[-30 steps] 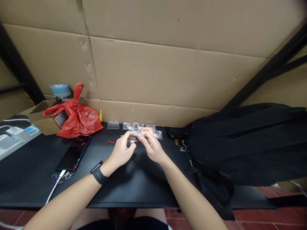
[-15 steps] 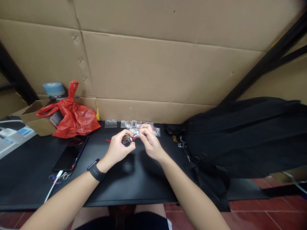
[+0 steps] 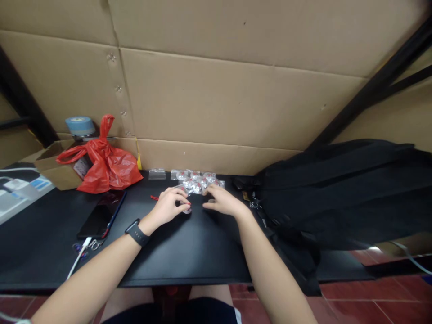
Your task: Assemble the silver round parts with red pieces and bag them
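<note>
Small disc point(image 3: 187, 210), pale and shiny with a touch of red by its upper edge, sits at the left hand point(image 3: 169, 206), low over the black desk point(image 3: 195, 252); cannot tell whether its rim meets the surface. Left thumb and forefinger look clamped on it, hiding much of it. Best grip, I judge: light, by the rim, so the face stays unsmudged and the red part isn't trapped under the thumb. Squeezing hard on something this smooth could make it skid.

Right hand point(image 3: 220, 199) just beside, palm down, thumb and fingers apart, nothing visible between them. Fingertips near the clear packets point(image 3: 197, 183); contact unclear. Low, slow movement seems wise there, as a dragging knuckle could scatter the overlapping cluster. Round shiny contents inside, red marks on several.

Left of the left knuckles, a red cord point(image 3: 154, 197) on the desk, close enough for a careless sweep to snag.

Farther back, a flat clear bag point(image 3: 157, 174), left of the cluster; thin film, probably easiest lifted by an edge. Cardboard wall point(image 3: 209, 99) behind everything.
</note>
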Motion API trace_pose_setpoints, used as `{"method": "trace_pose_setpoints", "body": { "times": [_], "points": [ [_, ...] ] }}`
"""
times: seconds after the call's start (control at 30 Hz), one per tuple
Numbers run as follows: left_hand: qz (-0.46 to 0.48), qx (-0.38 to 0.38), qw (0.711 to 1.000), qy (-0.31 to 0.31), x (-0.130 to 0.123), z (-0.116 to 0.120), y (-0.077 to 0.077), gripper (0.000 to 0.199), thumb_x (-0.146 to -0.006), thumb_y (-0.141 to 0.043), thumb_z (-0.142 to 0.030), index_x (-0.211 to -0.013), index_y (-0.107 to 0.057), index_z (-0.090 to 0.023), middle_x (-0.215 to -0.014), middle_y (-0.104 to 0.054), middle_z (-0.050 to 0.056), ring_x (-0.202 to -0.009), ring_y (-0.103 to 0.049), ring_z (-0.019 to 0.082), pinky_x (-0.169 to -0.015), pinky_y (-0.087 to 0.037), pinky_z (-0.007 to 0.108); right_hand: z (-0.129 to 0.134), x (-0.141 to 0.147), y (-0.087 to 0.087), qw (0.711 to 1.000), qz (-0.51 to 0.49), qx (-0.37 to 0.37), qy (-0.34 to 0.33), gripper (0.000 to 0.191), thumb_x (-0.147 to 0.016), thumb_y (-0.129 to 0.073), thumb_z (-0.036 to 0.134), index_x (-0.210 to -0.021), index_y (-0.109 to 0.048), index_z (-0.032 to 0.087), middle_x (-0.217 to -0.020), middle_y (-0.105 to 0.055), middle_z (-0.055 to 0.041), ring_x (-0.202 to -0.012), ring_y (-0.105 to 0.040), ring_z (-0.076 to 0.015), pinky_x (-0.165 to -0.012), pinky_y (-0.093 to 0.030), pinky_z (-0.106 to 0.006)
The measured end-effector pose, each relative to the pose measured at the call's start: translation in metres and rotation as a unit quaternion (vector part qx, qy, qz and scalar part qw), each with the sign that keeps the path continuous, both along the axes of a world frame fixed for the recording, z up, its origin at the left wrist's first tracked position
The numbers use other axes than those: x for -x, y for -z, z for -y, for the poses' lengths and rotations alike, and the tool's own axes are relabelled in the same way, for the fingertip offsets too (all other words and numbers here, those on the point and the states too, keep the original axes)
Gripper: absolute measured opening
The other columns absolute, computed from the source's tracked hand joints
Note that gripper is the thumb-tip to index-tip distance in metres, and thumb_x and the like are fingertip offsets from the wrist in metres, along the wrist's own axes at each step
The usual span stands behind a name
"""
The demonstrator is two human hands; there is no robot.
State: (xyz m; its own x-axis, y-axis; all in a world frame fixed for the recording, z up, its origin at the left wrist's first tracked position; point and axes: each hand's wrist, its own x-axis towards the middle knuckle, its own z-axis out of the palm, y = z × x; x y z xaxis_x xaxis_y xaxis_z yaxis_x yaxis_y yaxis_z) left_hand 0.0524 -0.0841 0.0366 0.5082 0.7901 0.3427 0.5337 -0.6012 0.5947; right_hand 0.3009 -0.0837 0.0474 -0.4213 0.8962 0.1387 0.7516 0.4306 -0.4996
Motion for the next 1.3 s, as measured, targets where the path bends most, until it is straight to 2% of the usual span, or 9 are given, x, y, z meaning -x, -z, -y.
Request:
{"method": "trace_pose_setpoints", "body": {
  "times": [0.07, 0.17, 0.27, 0.33, 0.5, 0.67, 0.9, 1.07, 1.3],
  "points": [
    [-0.031, 0.011, 0.999, 0.01, 0.002, -0.003, 0.001, 0.006, -0.08, -0.074, -0.03, -0.081, -0.079, -0.028, -0.109, -0.074, 0.003, -0.109, -0.062, 0.027, -0.099, -0.042, 0.043, -0.004, -0.014, 0.003, 0.996, 0.062, 0.036, 0.043, 0.037, -0.068, -0.084, 0.021, -0.101, -0.068, 0.016, -0.102, -0.064, -0.0079, -0.095, -0.061, -0.0227, -0.087, -0.047, -0.034],
    [-0.043, 0.003, 0.999, 0.023, 0.015, -0.01, -0.006, 0.014, -0.085, -0.068, -0.031, -0.094, -0.077, -0.026, -0.108, -0.074, 0.004, -0.106, -0.064, 0.025, -0.097, -0.045, 0.039, -0.008, -0.021, 0.006, 0.992, 0.07, 0.089, 0.063, 0.031, -0.068, -0.082, 0.018, -0.096, -0.07, 0.016, -0.092, -0.067, -0.0047, -0.084, -0.063, -0.0189, -0.077, -0.047, -0.028],
    [-0.073, -0.027, 0.997, -0.011, 0.046, -0.025, -0.015, 0.024, -0.088, -0.055, -0.023, -0.102, -0.074, -0.023, -0.104, -0.074, 0.006, -0.095, -0.067, 0.022, -0.089, -0.048, 0.034, -0.009, -0.021, 0.006, 0.987, 0.062, 0.124, 0.08, 0.029, -0.066, -0.082, 0.018, -0.092, -0.07, 0.017, -0.085, -0.066, -0.0019, -0.074, -0.062, -0.0158, -0.068, -0.044, -0.025],
    [-0.133, -0.035, 0.99, -0.03, 0.072, -0.038, -0.016, 0.023, -0.077, -0.06, -0.017, -0.095, -0.075, -0.023, -0.097, -0.074, 0.006, -0.091, -0.067, 0.023, -0.086, -0.048, 0.032, -0.008, -0.02, 0.006, 0.985, 0.065, 0.137, 0.085, 0.033, -0.065, -0.083, 0.018, -0.094, -0.069, 0.018, -0.084, -0.066, -0.0015, -0.073, -0.061, -0.0154, -0.067, -0.044, -0.025],
    [-0.173, 0.074, 0.982, -0.016, 0.107, -0.06, -0.005, 0.014, -0.07, -0.067, -0.024, -0.082, -0.074, -0.022, -0.081, -0.075, 0.003, -0.074, -0.068, 0.02, -0.07, -0.049, 0.026, -0.008, -0.021, 0.009, 0.993, 0.059, 0.09, 0.057, 0.037, -0.067, -0.081, 0.017, -0.102, -0.068, 0.018, -0.093, -0.063, -0.0038, -0.08, -0.06, -0.0167, -0.075, -0.047, -0.027],
    [-0.154, 0.047, 0.987, -0.023, 0.1, -0.06, 0.0, 0.01, -0.075, -0.064, -0.028, -0.069, -0.069, -0.022, -0.071, -0.072, 0.002, -0.063, -0.063, 0.017, -0.062, -0.044, 0.023, -0.008, -0.021, 0.009, 0.995, 0.052, 0.079, 0.029, 0.042, -0.063, -0.082, 0.016, -0.103, -0.071, 0.017, -0.104, -0.064, -0.0072, -0.092, -0.062, -0.0199, -0.087, -0.048, -0.031],
    [-0.035, -0.005, 0.999, -0.028, 0.076, -0.04, -0.021, 0.018, -0.085, -0.06, -0.035, -0.09, -0.071, -0.021, -0.085, -0.075, 0.004, -0.076, -0.068, 0.019, -0.071, -0.048, 0.025, -0.006, -0.014, 0.003, 0.998, 0.05, 0.038, 0.022, 0.037, -0.067, -0.08, 0.014, -0.102, -0.072, 0.016, -0.102, -0.07, -0.0093, -0.092, -0.065, -0.0229, -0.085, -0.049, -0.033],
    [0.026, -0.013, 0.999, -0.018, 0.043, -0.02, -0.03, 0.023, -0.088, -0.061, -0.039, -0.089, -0.074, -0.021, -0.089, -0.076, 0.004, -0.077, -0.068, 0.02, -0.073, -0.049, 0.027, 0.0, 0.017, -0.001, 0.983, -0.167, -0.069, -0.022, 0.039, -0.08, -0.074, 0.024, -0.117, -0.064, 0.02, -0.116, -0.067, -0.0096, -0.101, -0.063, -0.0218, -0.081, -0.052, -0.035],
    [0.1, -0.014, 0.995, -0.021, 0.014, -0.005, -0.021, 0.022, -0.093, -0.055, -0.036, -0.088, -0.067, -0.018, -0.088, -0.072, 0.005, -0.081, -0.066, 0.019, -0.072, -0.049, 0.026, 0.015, 0.064, 0.004, 0.923, -0.37, -0.091, -0.055, 0.035, -0.084, -0.072, 0.031, -0.115, -0.06, 0.023, -0.124, -0.06, -0.01, -0.115, -0.06, -0.022, -0.088, -0.055, -0.035]
  ]
}}
